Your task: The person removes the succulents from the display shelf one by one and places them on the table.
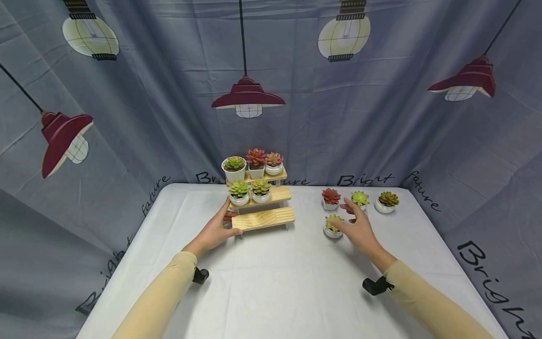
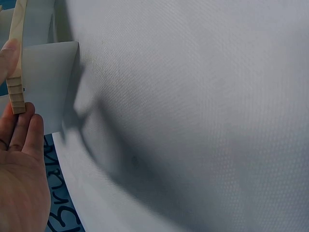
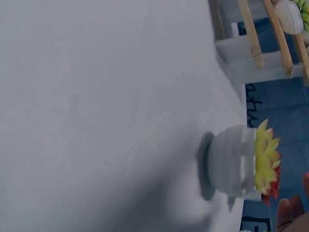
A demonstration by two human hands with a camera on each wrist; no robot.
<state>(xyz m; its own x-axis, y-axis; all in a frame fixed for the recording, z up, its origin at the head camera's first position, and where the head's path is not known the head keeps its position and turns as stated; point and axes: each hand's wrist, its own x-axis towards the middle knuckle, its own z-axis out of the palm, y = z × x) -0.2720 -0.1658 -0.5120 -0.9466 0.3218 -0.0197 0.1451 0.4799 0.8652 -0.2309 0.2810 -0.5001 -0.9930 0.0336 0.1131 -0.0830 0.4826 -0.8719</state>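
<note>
My left hand (image 1: pixel 214 231) grips the left end of the lowest wooden step (image 1: pixel 263 218) of a three-tier display stand, thumb on its front edge and fingers behind. In the left wrist view, the thumb and fingertips (image 2: pixel 30 107) lie against the step's end. My right hand (image 1: pixel 358 228) hovers with spread fingers beside a yellow-green succulent (image 1: pixel 333 224) in a round white pot. That pot (image 3: pixel 227 159) stands on the table in the right wrist view, the fingers apart from it. Behind it are a red succulent (image 1: pixel 330 197) and a light green one (image 1: pixel 359 198), partly hidden by the hand.
On the top tier sit a green succulent (image 1: pixel 234 165), a red one (image 1: pixel 256 160) and a pink one (image 1: pixel 274 161). Two green succulents (image 1: pixel 239 190) occupy the middle tier. A dark green succulent (image 1: pixel 387 201) stands far right on the white table (image 1: pixel 271 287). A grey curtain hangs behind.
</note>
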